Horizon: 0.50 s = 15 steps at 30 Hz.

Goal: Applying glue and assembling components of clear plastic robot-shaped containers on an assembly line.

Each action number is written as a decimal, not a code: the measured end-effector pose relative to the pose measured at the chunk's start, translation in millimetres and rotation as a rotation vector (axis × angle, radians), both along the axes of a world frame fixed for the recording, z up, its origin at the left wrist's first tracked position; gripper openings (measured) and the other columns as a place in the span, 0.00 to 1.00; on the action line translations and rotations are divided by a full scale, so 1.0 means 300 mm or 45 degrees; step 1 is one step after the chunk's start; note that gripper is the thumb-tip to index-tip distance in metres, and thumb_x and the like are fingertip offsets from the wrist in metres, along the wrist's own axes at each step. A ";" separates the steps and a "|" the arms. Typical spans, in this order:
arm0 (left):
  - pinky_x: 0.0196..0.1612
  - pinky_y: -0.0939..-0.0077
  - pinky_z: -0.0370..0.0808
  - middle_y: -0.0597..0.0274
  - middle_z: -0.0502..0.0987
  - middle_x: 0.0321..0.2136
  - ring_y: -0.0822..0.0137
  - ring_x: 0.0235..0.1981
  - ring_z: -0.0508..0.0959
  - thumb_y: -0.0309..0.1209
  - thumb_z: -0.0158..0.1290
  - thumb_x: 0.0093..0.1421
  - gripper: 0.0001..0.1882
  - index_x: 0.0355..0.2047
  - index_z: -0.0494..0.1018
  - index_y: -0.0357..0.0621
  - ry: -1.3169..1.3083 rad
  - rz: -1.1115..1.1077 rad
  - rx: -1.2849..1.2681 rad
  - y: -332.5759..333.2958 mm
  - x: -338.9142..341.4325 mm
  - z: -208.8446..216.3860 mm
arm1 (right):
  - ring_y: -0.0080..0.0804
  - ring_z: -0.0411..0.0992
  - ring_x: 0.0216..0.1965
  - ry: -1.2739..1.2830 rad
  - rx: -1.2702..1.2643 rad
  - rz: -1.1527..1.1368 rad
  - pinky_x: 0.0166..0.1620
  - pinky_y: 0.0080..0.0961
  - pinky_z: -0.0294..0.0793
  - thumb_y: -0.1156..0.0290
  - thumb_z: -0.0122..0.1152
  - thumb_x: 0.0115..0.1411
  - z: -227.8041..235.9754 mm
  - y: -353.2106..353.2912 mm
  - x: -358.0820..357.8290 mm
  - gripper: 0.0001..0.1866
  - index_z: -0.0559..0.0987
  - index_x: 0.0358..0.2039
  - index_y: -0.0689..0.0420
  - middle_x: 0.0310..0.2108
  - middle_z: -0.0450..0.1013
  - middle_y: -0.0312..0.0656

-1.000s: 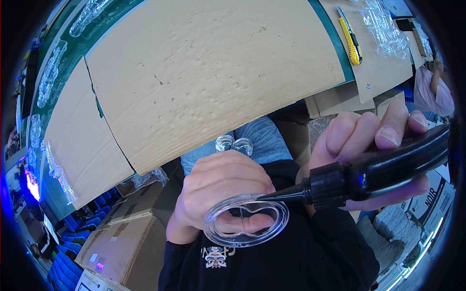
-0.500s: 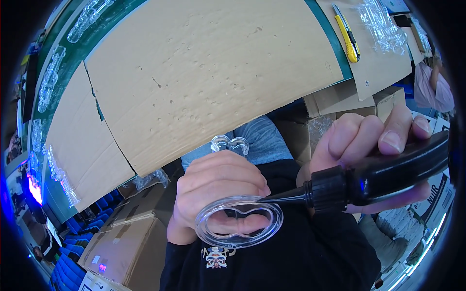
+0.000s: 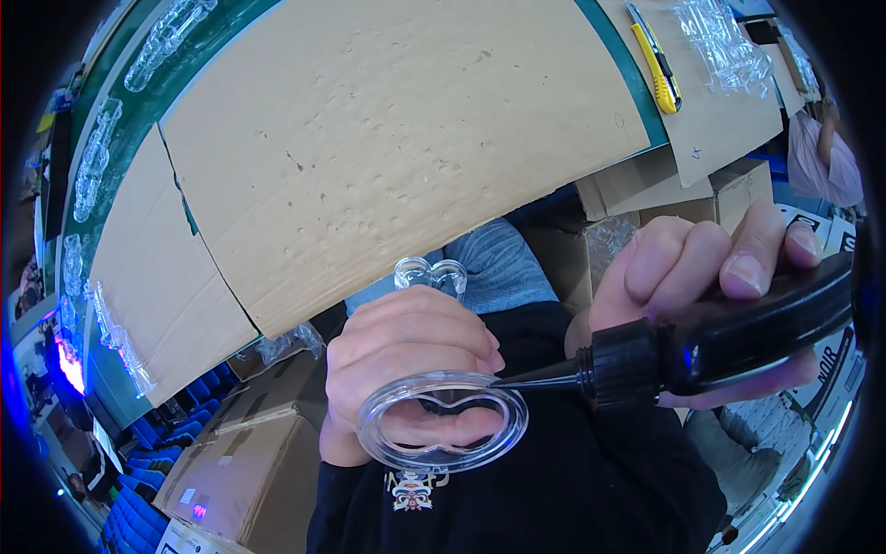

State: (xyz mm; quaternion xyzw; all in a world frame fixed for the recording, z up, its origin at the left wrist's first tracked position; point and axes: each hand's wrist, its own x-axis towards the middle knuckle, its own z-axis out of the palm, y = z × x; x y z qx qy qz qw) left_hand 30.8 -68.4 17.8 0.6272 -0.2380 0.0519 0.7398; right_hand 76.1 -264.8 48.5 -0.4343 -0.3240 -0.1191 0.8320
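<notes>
My left hand (image 3: 411, 337) is wrapped around a clear plastic part (image 3: 432, 459). The part's oval flanged ring faces up toward me below the knuckles, and its two-lobed end pokes out beyond the fingers. In my right hand (image 3: 660, 263) is a black squeeze bottle (image 3: 738, 342), tilted sideways with its thin tapered nozzle (image 3: 544, 379) aimed left. The nozzle tip meets the upper right edge of the oval ring, or lies just at it. Whether any liquid comes out is too fine to see. My grip hides the middle of the clear part.
A cardboard-covered table (image 3: 397, 120) spans the space ahead. On its right lie a yellow utility knife (image 3: 663, 78) and a pile of clear plastic parts (image 3: 724, 51). More clear parts (image 3: 97, 162) line the left edge. Cardboard boxes (image 3: 240, 471) stand at lower left and below the right edge.
My left hand and the clear part have shifted slightly to the left. The bottle has stayed in place, its nozzle tip still at the ring's edge.
</notes>
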 end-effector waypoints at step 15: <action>0.32 0.73 0.75 0.58 0.79 0.25 0.64 0.25 0.78 0.30 0.68 0.39 0.15 0.26 0.77 0.40 -0.005 -0.013 -0.037 0.000 0.008 -0.007 | 0.20 0.54 0.13 -0.023 -0.036 -0.029 0.17 0.21 0.48 0.50 0.53 0.62 -0.002 -0.020 -0.016 0.32 0.61 0.56 0.60 0.39 0.67 0.39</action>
